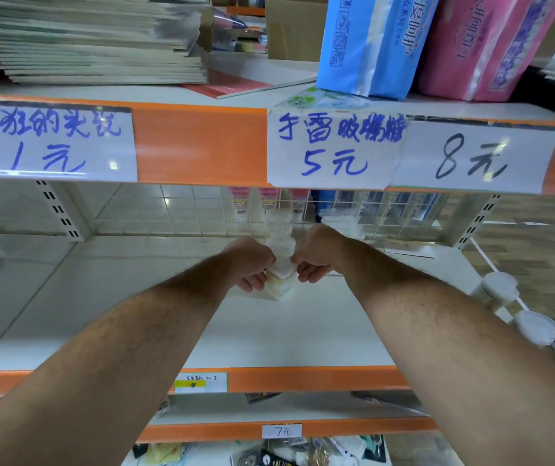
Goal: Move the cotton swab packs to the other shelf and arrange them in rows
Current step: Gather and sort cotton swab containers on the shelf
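Head camera: your left hand (pixel 251 264) and right hand (pixel 314 260) meet mid-shelf, fingers curled, pinching a cotton swab pack (pixel 281 280) between them from either side. The pack sits low over the white shelf (pixel 168 314); whether it touches is unclear. It is the nearest in a row of packs (pixel 280 230) running back toward the wire grid (pixel 168 210). Two spare packs (pixel 501 285) lie by the right-hand wire divider, well apart from both hands.
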Tool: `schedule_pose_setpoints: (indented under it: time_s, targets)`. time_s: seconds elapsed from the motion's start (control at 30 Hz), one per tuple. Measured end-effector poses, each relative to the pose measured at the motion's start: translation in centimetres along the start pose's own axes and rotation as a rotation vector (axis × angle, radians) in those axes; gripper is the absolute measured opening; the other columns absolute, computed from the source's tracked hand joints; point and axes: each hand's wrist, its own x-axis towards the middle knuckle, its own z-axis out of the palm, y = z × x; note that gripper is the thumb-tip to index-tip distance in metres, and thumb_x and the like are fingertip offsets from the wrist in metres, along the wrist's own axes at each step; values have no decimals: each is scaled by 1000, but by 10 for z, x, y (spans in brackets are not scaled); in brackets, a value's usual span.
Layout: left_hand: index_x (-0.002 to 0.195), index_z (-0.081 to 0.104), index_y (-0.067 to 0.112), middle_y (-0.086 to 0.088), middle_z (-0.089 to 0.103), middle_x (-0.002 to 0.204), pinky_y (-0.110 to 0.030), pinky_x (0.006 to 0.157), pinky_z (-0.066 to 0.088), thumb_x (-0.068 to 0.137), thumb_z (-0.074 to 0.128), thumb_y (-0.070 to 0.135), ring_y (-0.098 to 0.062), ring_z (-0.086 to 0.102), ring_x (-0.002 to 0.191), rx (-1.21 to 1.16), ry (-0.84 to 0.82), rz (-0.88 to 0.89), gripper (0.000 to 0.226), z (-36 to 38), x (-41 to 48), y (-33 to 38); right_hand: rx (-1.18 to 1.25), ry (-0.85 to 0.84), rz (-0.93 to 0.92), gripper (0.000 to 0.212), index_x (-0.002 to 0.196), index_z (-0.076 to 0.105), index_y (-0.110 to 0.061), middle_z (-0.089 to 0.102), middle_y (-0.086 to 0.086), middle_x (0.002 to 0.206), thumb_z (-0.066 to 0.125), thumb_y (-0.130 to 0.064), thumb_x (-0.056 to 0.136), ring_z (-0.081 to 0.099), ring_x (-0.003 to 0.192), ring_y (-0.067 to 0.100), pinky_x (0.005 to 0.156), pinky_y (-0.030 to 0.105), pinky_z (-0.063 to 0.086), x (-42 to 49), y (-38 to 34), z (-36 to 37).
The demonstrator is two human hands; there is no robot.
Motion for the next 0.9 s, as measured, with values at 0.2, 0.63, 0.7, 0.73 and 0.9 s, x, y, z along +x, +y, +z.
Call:
schedule_pose_setpoints:
  time_s: [0.2,0.63,0.7,0.73,0.9]
  targets:
    - [118,62,9,-10,67,110,-26,68,49,95,47,34,-21,63,92,373,356,282,37,-8,-9,0,-452,395,-196,25,91,63,-9,62,3,75,58,-33,94,59,61,13,51,23,43,-6,0,-7]
    - [157,-6,16,-3,-7,165,-45,123,1,104,19,42,-18,-6,152,979,272,452,64,-48,-55,5,-874,320,-436,57,151,28,-14,24,12,160,24,-44,103,28,145,31,117,46,26,-36,-16,-9]
    - [157,-6,16,-1,-8,165,-44,123,1,103,19,42,-17,-6,152,931,280,427,65,-51,-61,-1,-908,286,-442,58,154,21,-14,15,11,162,21,-44,104,20,147,32,119,47,21,-44,-22,-7]
    - [157,-6,16,-1,-8,165,-44,123,1,103,19,42,-17,-6,152,909,286,412,65,-53,-63,-5,-895,276,-445,60,155,17,-16,12,11,163,19,-46,104,18,148,32,119,48,19,-45,-24,-4]
    - [157,-6,16,-1,-7,165,-42,123,2,103,17,41,-15,-5,152,863,322,335,64,-67,-83,-33,-871,251,-488,62,156,12,-20,10,10,163,18,-51,102,16,148,33,119,49,18,-59,-43,15]
